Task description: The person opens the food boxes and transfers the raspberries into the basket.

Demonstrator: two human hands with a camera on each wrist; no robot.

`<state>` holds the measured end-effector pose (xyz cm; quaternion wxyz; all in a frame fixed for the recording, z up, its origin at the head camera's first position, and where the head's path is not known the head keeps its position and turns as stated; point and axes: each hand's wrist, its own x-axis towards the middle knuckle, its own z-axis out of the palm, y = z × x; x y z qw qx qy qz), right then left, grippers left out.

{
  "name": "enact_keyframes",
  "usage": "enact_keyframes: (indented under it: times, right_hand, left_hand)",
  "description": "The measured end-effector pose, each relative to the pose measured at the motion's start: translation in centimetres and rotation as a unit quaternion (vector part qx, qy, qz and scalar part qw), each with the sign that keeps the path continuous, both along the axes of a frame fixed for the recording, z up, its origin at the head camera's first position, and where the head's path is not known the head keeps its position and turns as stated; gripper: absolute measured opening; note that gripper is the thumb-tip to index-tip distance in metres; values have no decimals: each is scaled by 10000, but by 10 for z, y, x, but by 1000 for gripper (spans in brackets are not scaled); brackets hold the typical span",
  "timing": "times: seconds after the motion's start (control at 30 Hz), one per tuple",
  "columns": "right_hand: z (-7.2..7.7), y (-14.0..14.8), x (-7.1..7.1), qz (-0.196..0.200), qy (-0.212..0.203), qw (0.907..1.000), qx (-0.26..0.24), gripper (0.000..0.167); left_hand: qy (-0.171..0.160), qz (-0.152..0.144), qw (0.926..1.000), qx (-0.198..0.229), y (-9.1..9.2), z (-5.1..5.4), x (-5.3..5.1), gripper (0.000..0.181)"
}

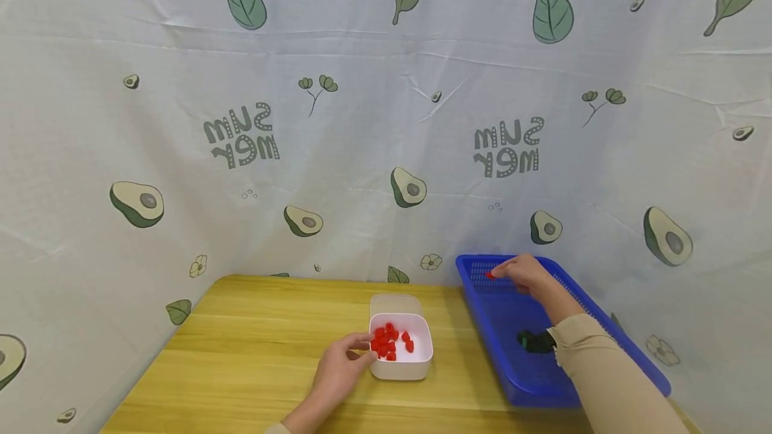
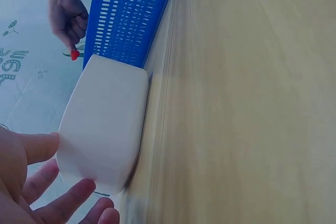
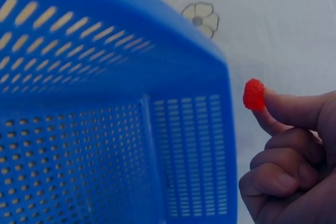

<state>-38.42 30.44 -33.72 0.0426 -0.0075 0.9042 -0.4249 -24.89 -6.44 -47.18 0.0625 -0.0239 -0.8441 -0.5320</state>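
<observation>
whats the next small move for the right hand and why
Probably carry the pinched raspberry over to the white box: the right hand holds it at the far end of the blue basket, while the other raspberries in view lie in that open box, which the left hand touches.

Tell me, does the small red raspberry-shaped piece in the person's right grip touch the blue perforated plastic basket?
Apart. In the right wrist view, pale patterned cloth shows between the red piece pinched in the right grip and the blue basket.

Both hands (image 1: 340, 368) (image 1: 532, 278) are viewed from above; the basket (image 1: 540, 396) beside the right hand is shared by close wrist views.
</observation>
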Motion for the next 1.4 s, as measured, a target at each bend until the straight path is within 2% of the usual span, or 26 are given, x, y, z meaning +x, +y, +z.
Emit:
enact_keyframes:
  times: [0.1, 0.23, 0.37, 0.47, 0.73, 0.97, 1.2, 1.4]
  right_hand:
    - [-6, 7, 0, -146, -72, 9999, 52, 29]
    - [-13, 17, -1, -303, -198, 9993, 133, 13]
    - [-19, 27, -2, -406, -311, 9983, 274, 35]
    - [-24, 34, -3, -482, -382, 9976, 332, 43]
    - [-38, 54, -8, -643, -499, 9947, 635, 41]
    - [-45, 60, -7, -467, -522, 9924, 1009, 44]
    - [-49, 63, -7, -601, -533, 9933, 833, 42]
    - [-44, 60, -1, -610, -346, 9941, 824, 36]
  left_hand:
    - [14, -3, 10000, -6, 0, 0, 0, 33]
    - [79, -19, 10000, 4, -1, 0, 2, 33]
    - [118, -26, 9999, 8, -2, 0, 2, 33]
    - [97, -27, 9999, 12, -2, -1, 2, 33]
    - [102, -67, 9999, 3, -1, -1, 1, 33]
    - [94, -85, 9999, 17, -3, -1, 1, 33]
    - [124, -49, 9999, 80, -3, -1, 2, 33]
    - [183, -55, 9998, 39, -3, -1, 2, 34]
